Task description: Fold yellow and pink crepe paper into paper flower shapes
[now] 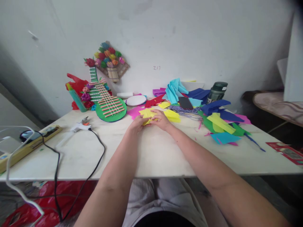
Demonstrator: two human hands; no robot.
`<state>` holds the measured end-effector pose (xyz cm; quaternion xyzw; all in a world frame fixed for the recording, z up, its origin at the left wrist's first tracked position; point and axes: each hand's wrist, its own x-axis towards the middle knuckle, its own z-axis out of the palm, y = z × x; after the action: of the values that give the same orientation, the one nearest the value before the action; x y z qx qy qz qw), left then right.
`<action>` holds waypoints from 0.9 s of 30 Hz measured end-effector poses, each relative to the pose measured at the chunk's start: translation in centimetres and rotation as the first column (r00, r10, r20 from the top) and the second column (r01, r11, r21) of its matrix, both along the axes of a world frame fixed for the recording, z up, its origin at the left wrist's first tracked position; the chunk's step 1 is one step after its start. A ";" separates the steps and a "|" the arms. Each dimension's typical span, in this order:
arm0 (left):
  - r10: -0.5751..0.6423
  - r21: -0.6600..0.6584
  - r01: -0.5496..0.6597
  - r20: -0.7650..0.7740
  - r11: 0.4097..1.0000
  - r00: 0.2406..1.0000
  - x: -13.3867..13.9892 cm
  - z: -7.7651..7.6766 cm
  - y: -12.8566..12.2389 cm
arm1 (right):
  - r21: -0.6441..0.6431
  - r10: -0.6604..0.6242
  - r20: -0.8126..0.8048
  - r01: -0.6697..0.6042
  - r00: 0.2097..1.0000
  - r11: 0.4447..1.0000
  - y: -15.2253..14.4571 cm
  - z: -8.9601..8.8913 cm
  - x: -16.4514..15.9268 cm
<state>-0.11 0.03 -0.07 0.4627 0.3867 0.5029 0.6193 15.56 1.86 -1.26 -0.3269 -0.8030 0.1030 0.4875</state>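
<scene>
A piece of yellow crepe paper is between my two hands, low over the middle of the white table. My left hand grips its near left edge with thumb and fingers together. My right hand has its fingers bent onto the paper's right side, close to the left fingertips. Another yellow sheet lies just right of my right hand, and a magenta sheet spreads out behind the left one. Some of the fingertips are hidden by the hands.
A green paper pipa-shaped craft and a glue gun with its cord are at left, near a power strip. Crepe paper in several colours, a phone and a dark bottle are at right. A white disc lies behind.
</scene>
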 end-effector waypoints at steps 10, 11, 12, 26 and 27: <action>-0.017 -0.005 0.017 0.000 1.000 1.000 0.1 -0.2 0.4 | -0.032 -0.088 -0.033 0.087 0.996 0.996 -0.2 0.0 0.0; -0.020 -0.005 0.020 -0.002 1.000 1.000 0.1 -0.2 0.4 | -0.042 -0.094 -0.031 0.093 0.995 0.995 -0.2 0.0 -0.1; -0.021 -0.007 0.021 -0.003 1.000 1.000 0.1 -0.2 0.4 | -0.052 -0.100 -0.029 0.098 0.995 0.994 -0.3 0.0 -0.1; -0.122 0.014 0.122 -0.024 0.992 0.992 0.4 0.6 -0.7 | -0.162 -0.134 0.042 0.139 0.990 0.977 -0.4 0.2 0.0; -0.129 0.021 0.129 -0.034 0.991 0.991 0.4 0.5 -0.6 | -0.162 -0.135 0.044 0.141 0.990 0.977 -0.5 0.2 -0.1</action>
<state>0.31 -0.60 0.39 0.5020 0.3600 0.4587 0.6387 15.50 1.36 -1.03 -0.4227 -0.7751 0.1295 0.4515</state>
